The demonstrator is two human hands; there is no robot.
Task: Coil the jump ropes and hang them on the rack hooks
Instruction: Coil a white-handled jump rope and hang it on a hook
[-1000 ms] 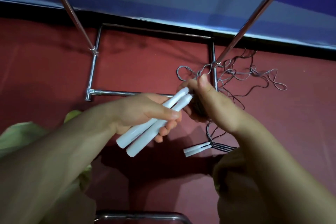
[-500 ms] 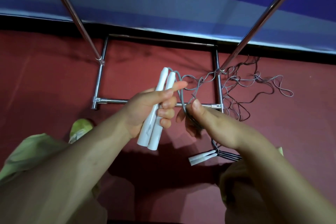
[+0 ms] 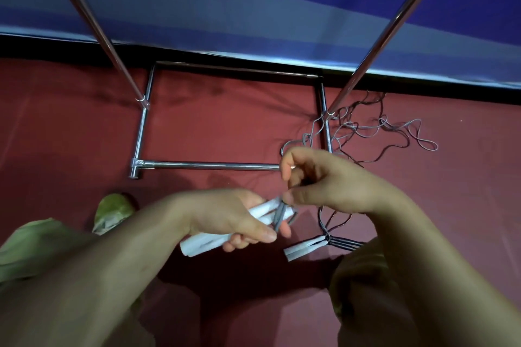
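My left hand [image 3: 234, 217] is curled round a pair of white jump-rope handles [image 3: 205, 242], thumb on top and fingers wrapped beneath, so the handles lie side by side and slant up toward the right. A few turns of grey cord [image 3: 279, 215] cross the handles near their upper ends, just past my fingertips.

Beyond that hand, on the red floor [image 3: 225, 121], stands the chrome base frame of the rack [image 3: 210, 165], a rectangle of tubes with two slanted uprights [image 3: 93, 22] rising from its side rails toward me. A green shoe [image 3: 112, 211] shows below the frame's near left corner.

My right hand [image 3: 332, 180] hovers just above and right of the handles, its fingers bent and its thumb tip meeting the cord at the wrapped spot, pinching the strand. From its far side the cord runs up to a loose tangle of rope [image 3: 375, 129] lying on the floor against the frame's right rail, grey and dark strands mixed together, trailing well off to the right.

Below my right wrist a second pair of white handles [image 3: 304, 248] lies on the floor, with dark cords bunched at their ends, touching my right knee [image 3: 366, 270].
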